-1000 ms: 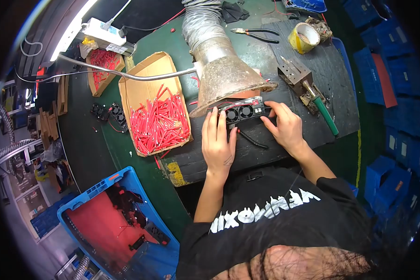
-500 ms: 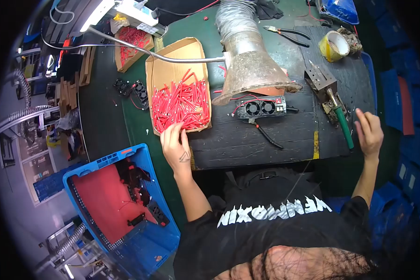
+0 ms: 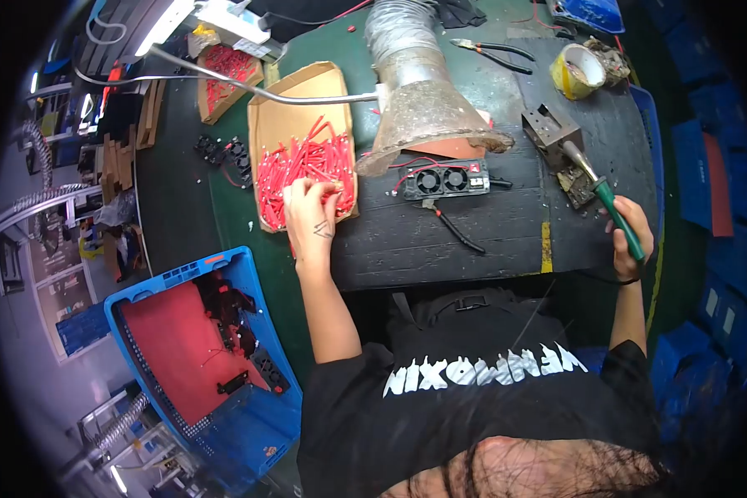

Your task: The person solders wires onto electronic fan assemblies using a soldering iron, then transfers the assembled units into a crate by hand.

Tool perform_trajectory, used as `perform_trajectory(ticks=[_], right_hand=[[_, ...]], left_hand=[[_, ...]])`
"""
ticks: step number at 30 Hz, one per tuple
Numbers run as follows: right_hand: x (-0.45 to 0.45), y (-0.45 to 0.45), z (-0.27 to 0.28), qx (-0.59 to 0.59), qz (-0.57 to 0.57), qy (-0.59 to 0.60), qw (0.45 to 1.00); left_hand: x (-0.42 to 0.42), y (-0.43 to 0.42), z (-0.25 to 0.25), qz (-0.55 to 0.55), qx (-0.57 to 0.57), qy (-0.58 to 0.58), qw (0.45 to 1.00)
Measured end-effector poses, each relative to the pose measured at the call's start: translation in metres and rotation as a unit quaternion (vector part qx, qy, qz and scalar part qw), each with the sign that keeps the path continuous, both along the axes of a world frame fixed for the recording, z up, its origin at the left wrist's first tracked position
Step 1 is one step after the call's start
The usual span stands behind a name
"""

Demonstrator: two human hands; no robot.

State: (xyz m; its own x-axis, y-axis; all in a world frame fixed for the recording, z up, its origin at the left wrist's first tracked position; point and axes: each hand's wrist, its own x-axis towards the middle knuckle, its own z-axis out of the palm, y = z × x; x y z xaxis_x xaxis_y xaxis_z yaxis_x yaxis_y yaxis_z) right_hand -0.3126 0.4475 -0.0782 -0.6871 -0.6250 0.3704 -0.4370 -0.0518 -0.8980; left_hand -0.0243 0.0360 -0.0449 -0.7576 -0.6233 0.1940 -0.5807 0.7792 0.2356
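My left hand (image 3: 310,222) is over the near part of a cardboard tray (image 3: 300,83) heaped with short red wire pieces (image 3: 303,162). Its fingers are bent and pressed together among the pieces; what they hold is hidden. On the right, my right hand (image 3: 631,236) is wrapped around the green handle of a soldering iron (image 3: 609,207), whose metal end reaches into a box-shaped metal stand (image 3: 552,133). Between the hands lies a black unit with two small fans (image 3: 444,180), red leads on its left side. Black-handled pliers (image 3: 456,231) lie just below it.
A metal fume hood (image 3: 432,124) on a flexible duct stands behind the fan unit. Other pliers (image 3: 494,54) and a roll of tape (image 3: 577,73) are at the back right. A blue crate (image 3: 261,332) with black parts sits at lower left.
My right hand has come down and closed around the soldering iron's handle. My left hand has moved further in over the red wire pieces. The whole view has shifted slightly.
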Motion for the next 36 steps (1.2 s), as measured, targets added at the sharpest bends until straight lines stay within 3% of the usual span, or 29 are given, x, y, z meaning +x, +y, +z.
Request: perform_trajectory(ticks=[2,4,9,14,16,20,22,24,26,28,31,33,36], right_hand=[[0.000,0.012,-0.003,-0.010,-0.016,-0.030,0.999],[0.001,0.021,-0.003,-0.091,-0.038,-0.155,0.983],[0.007,0.033,-0.005,-0.108,-0.110,-0.194,0.969],[0.015,0.031,0.006,-0.159,-0.157,-0.163,0.961],[0.020,0.033,0.018,-0.106,-0.134,-0.046,0.984],[0.026,0.048,0.036,-0.109,-0.149,-0.020,0.983],[0.026,0.055,0.044,-0.111,-0.136,-0.011,0.984],[0.028,0.057,0.051,-0.118,-0.114,-0.034,0.986],[0.033,0.046,0.050,-0.134,-0.096,-0.044,0.985],[0.043,0.027,0.049,-0.173,-0.087,-0.102,0.976],[0.064,0.000,0.041,-0.139,-0.071,-0.140,0.978],[0.074,-0.014,0.035,-0.113,-0.068,-0.148,0.980],[0.076,-0.022,0.031,-0.108,-0.058,-0.155,0.980]], left_hand=[[0.000,-0.004,-0.006,0.009,-0.026,-0.007,1.000],[-0.001,-0.004,-0.007,-0.001,-0.033,-0.013,0.999],[-0.001,-0.004,-0.009,0.005,-0.026,-0.015,1.000],[-0.004,0.001,-0.007,-0.007,-0.038,0.068,0.997],[-0.001,0.007,-0.010,0.047,-0.026,0.137,0.989],[-0.006,0.049,-0.007,0.139,0.149,0.265,0.943],[-0.003,0.070,-0.023,0.102,0.341,0.368,0.859],[-0.014,0.098,-0.009,0.045,0.460,0.388,0.798],[-0.030,0.113,-0.003,-0.014,0.528,0.401,0.749],[-0.040,0.120,-0.009,-0.005,0.580,0.394,0.713],[-0.059,0.127,-0.017,0.026,0.573,0.397,0.717],[-0.067,0.126,-0.024,0.012,0.422,0.377,0.824],[-0.075,0.131,-0.024,0.014,0.395,0.377,0.838]])
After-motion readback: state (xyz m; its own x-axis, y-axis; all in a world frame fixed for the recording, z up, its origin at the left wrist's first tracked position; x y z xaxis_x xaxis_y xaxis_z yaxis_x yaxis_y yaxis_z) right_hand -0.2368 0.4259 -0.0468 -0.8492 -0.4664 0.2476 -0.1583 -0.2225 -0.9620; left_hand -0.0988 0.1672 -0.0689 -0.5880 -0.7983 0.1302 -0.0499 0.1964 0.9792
